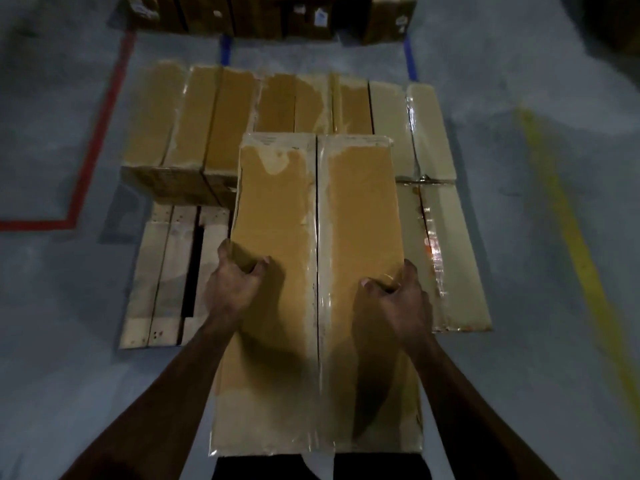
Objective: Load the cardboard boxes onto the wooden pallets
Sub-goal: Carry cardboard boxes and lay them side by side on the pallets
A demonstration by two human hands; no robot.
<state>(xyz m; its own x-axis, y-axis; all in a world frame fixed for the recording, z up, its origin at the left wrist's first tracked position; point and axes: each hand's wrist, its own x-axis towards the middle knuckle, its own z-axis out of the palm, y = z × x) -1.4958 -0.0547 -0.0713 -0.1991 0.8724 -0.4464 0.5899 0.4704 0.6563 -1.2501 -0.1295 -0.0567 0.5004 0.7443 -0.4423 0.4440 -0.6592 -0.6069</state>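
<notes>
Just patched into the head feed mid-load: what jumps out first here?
A long cardboard box, taped down its middle, fills the centre of the view, with the left hand and right hand gripping its two long sides. Beyond it, a row of similar boxes covers the far part of the wooden pallet, whose bare slats show at the near left. Red, blue and yellow lines mark the grey floor.

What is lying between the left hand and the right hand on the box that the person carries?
In the head view, only the carried box top lies between the left hand and right hand: brown cardboard with its taped centre seam.
</notes>
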